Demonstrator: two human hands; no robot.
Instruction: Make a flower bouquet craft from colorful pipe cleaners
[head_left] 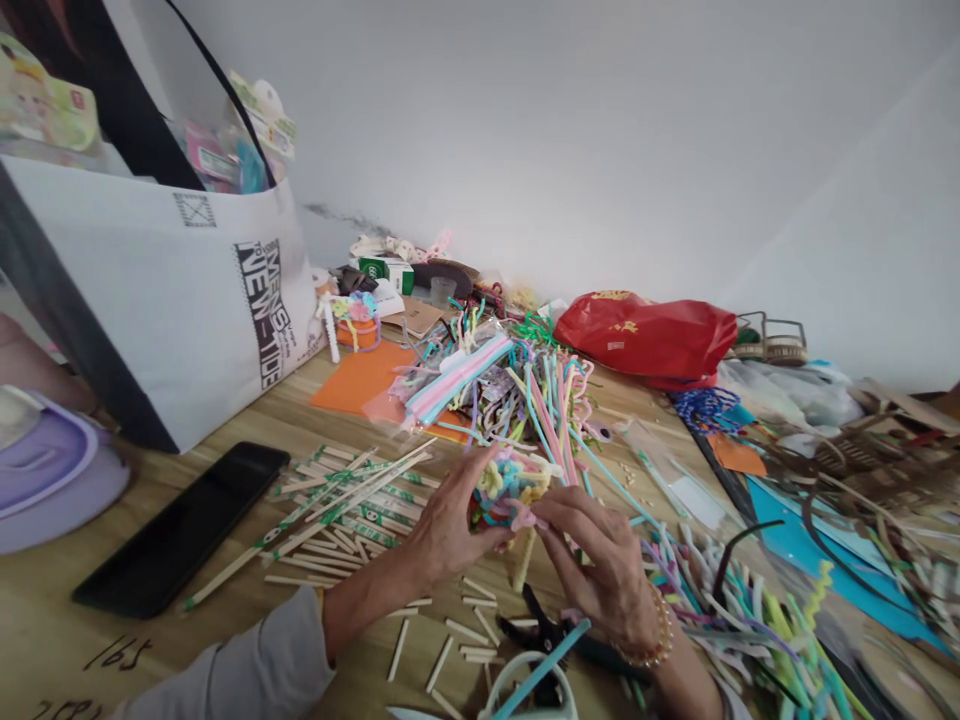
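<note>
1. Grey-sleeved left hand slants inward, fingers curled, its grip closed around a multicoloured bundle of fuzzy stems above the wooden surface.
2. Bead-braceleted right hand bends downward, its grip pinching the bundle's pink tip.
3. Black-bladed cutters lie partly beneath the right hand; short pale wooden sticks scatter nearby, and heaped pastel stems spread behind.

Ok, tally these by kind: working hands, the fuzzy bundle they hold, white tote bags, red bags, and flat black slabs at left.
Hands: 2 (left hand, right hand)
Fuzzy bundle: 1
White tote bag: 1
Red bag: 1
Black slab: 1
Total: 6
</note>
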